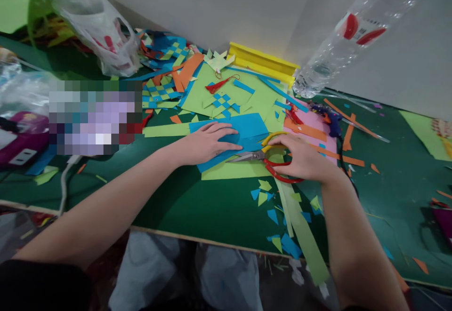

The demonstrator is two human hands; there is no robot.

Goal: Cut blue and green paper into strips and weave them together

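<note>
My left hand (212, 141) lies flat with fingers stretched over a sheet of blue paper (250, 125) on the table. Under the blue paper, a light green sheet (229, 172) shows along the near edge. In my right hand (300, 155) is a pair of scissors (256, 155) with one yellow and one red handle loop. Their blades point left, near my left fingertips, over the lower part of the blue paper. Whether the blades touch the paper I cannot tell. Beyond my hands, a woven blue-and-green paper piece (222, 104) and a red tassel (217, 85) rest on a larger green sheet (197, 94).
Paper scraps (271, 214) and a long green strip (310, 240) lie near the front edge. A yellow holder (263, 61) and a plastic bottle (339, 43) stand by the wall. Pink paper (310, 118) is at right, a white plastic bag (106, 33) and a cable (63, 184) at left.
</note>
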